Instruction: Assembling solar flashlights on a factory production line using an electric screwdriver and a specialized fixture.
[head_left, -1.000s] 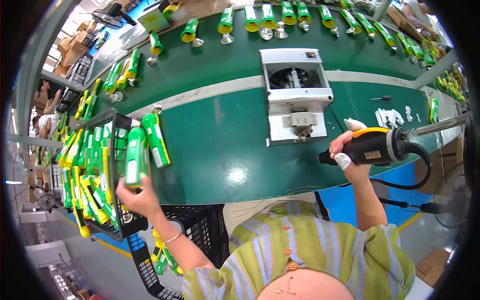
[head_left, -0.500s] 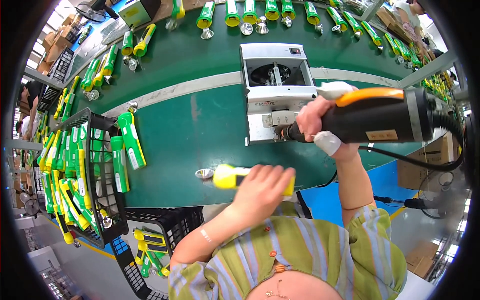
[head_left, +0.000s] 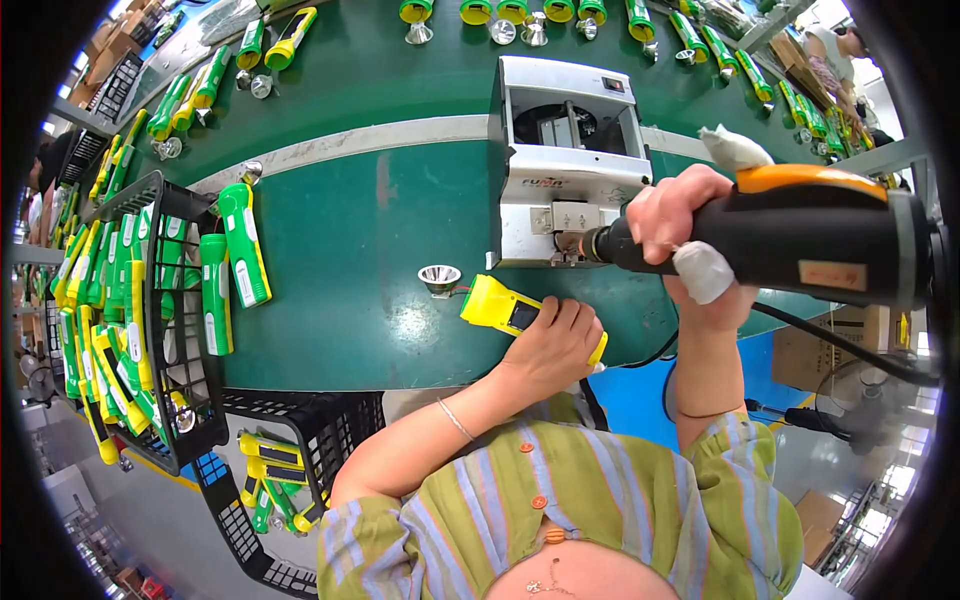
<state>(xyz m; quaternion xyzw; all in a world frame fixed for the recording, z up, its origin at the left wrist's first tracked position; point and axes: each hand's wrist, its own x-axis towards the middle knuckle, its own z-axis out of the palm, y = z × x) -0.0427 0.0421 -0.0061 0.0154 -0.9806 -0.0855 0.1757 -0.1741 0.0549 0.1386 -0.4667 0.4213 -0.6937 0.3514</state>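
Left hand [head_left: 553, 345]: wrapped around yellow torch [head_left: 490, 304], near table's [head_left: 340, 335] front edge
Right hand [head_left: 672, 215]: grips black power driver [head_left: 785, 232], tip at silver machine [head_left: 575, 166]
Reflector [head_left: 440, 276]: out beside torch, not yet seated

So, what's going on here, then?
At a green table, a person's left hand holds a yellow flashlight, with a shiny reflector near its head. The right hand grips a black tool with an orange lever, its tip at a silver machine's front. A black crate holds more flashlights.
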